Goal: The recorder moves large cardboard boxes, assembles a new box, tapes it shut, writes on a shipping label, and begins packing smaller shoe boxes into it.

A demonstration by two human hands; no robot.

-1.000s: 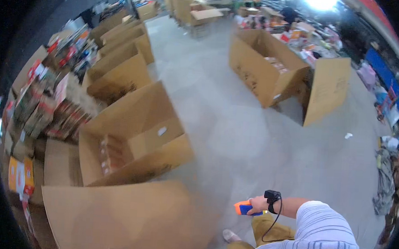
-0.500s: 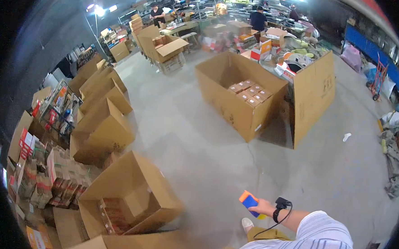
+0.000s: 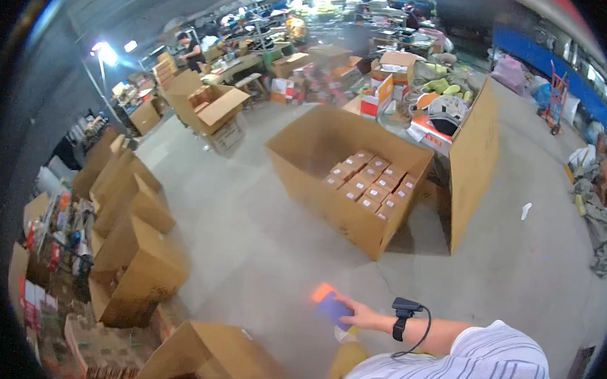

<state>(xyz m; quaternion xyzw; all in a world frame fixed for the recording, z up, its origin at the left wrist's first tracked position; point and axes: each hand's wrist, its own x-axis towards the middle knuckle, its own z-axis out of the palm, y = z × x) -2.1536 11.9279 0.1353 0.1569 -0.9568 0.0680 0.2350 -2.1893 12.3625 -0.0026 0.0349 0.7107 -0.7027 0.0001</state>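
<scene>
My right hand point(image 3: 356, 312) reaches forward from a striped white sleeve, a black strapped device point(image 3: 404, 317) at its wrist. Its fingers are closed round a flat blue block with an orange end point(image 3: 331, 307); motion blur hides what kind of thing it is. Ahead of the hand stands a large, open-topped cardboard box point(image 3: 324, 197), with small brown boxes point(image 3: 364, 180) packed in rows inside. A tall cardboard panel point(image 3: 475, 171) stands upright at that box's right. My left hand is out of sight.
Several big open cartons point(image 3: 138, 270) line the left side, beside stacked flattened cardboard point(image 3: 96, 350). A smaller open carton point(image 3: 205, 105) stands farther back, near a person point(image 3: 189, 52) at a table. A red hand truck point(image 3: 555, 103) and grey cloth point(image 3: 598, 229) are at the right.
My view has moved closer to the large box, showing more small boxes inside. My right hand, still holding the blue and orange block, appears farther left. The near-left carton has slid lower in view.
</scene>
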